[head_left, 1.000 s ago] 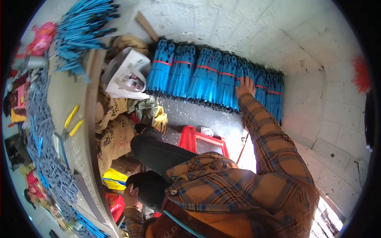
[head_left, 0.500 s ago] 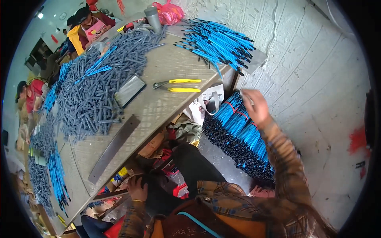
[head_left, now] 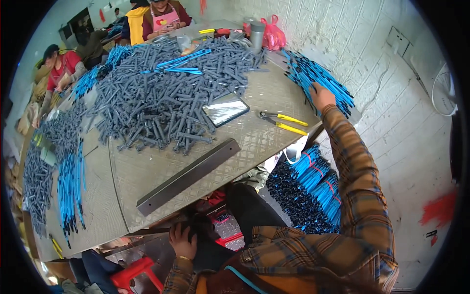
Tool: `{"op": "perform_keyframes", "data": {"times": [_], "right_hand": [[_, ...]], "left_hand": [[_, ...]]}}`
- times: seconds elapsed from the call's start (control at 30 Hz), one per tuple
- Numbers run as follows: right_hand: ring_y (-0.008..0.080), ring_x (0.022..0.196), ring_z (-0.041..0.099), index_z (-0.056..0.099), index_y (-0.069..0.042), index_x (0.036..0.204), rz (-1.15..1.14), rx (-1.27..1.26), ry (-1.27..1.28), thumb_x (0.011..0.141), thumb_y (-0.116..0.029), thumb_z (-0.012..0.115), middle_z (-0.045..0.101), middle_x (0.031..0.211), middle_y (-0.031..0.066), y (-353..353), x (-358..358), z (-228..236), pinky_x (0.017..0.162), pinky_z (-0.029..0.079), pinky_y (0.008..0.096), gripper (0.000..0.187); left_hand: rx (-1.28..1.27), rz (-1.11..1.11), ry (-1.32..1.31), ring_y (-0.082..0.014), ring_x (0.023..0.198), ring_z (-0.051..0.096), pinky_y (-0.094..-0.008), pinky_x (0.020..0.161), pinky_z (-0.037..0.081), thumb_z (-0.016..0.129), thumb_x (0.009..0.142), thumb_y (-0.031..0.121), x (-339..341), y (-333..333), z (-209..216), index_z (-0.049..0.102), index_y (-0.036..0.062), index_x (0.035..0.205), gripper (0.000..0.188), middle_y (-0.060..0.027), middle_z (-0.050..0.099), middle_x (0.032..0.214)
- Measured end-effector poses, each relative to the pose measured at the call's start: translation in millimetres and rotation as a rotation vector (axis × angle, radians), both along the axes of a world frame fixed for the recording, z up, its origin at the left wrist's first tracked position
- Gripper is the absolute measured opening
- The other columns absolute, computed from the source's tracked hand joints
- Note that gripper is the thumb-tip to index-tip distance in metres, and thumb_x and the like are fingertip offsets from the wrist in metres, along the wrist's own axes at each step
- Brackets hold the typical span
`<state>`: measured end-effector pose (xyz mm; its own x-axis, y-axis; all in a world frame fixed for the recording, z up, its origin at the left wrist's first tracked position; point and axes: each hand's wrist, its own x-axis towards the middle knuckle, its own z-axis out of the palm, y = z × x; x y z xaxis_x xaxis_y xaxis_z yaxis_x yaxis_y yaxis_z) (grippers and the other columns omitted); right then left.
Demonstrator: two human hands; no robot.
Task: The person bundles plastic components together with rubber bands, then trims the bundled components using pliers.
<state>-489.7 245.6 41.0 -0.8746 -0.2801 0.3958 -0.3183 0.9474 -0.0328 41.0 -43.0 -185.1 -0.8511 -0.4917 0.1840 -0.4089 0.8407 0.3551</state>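
Note:
On the table's far right corner lies a loose pile of slim blue rods with black ends (head_left: 313, 73). My right hand (head_left: 323, 98) reaches over the pile's near side, its fingers bent and closed on some of the rods; how many they hold is hidden. My left hand (head_left: 183, 241) rests by my dark-trousered leg below the table edge, its fingers spread and holding nothing. Left of my right hand are yellow-handled pliers (head_left: 284, 122), and below the table corner stand tied bundles of the same blue rods (head_left: 313, 169).
Grey plastic tubular parts (head_left: 161, 98) heap across the table (head_left: 254, 142), with a black-edged flat pane (head_left: 225, 110) beside them. A dark metal bar (head_left: 188, 176) lies near the front edge. People (head_left: 164, 17) sit across and at left. A grey cup (head_left: 256, 35) and pink bag (head_left: 273, 34) stand behind.
My right hand has moved up from above the tied bundles beside the table to the loose blue rods on it. The view has turned; my left hand stays by my leg.

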Motion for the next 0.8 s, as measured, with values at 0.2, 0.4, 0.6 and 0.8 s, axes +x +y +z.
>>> {"op": "perform_keyframes", "data": {"times": [0.2, 0.4, 0.6, 0.8], "right_hand": [[0.0121, 0.059, 0.056, 0.053, -0.005, 0.111, 0.374, -0.514, -0.309, 0.089, -0.024, 0.048, 0.054, 0.071, 0.0039, -1.8, 56.6, 44.9, 0.054, 0.047, 0.0269, 0.029], [0.0096, 0.064, 0.052, 0.054, 0.001, 0.107, 0.792, -0.710, -0.585, 0.087, -0.013, 0.052, 0.052, 0.075, 0.0003, 23.2, 179.9, 48.9, 0.058, 0.046, 0.0240, 0.024], [0.0175, 0.073, 0.055, 0.055, -0.001, 0.103, 1.136, -0.497, -0.336, 0.082, -0.010, 0.057, 0.055, 0.077, 0.0075, 9.7, 240.2, 37.0, 0.066, 0.045, 0.0290, 0.023], [0.0136, 0.066, 0.053, 0.051, -0.002, 0.102, 0.957, -0.879, -0.834, 0.085, -0.013, 0.055, 0.055, 0.078, 0.0048, 9.5, 265.0, -3.7, 0.062, 0.044, 0.0262, 0.021]], "left_hand": [[0.387, -0.262, 0.245, -0.0335, 0.104, 0.049, -0.0422, 0.087, 0.040, 0.062, 0.071, 0.011, -23.7, 39.1, 62.2, 0.059, 0.0065, 0.100, 0.029, -0.0135, 0.056, 0.105], [0.549, -0.407, 0.730, -0.0277, 0.099, 0.055, -0.0350, 0.081, 0.046, 0.051, 0.078, 0.000, -110.0, 62.3, 223.6, 0.053, 0.0016, 0.107, 0.029, -0.0139, 0.059, 0.096], [1.016, -0.515, 0.912, -0.0158, 0.074, 0.054, -0.0268, 0.064, 0.045, 0.047, 0.085, 0.004, -163.2, 91.3, 256.7, 0.048, 0.0029, 0.104, 0.019, -0.0072, 0.059, 0.083], [1.471, -0.393, 1.136, -0.0059, 0.052, 0.042, -0.0200, 0.047, 0.034, 0.052, 0.087, 0.011, -181.1, 120.7, 255.6, 0.049, 0.0095, 0.093, 0.007, -0.0004, 0.054, 0.071]]}}
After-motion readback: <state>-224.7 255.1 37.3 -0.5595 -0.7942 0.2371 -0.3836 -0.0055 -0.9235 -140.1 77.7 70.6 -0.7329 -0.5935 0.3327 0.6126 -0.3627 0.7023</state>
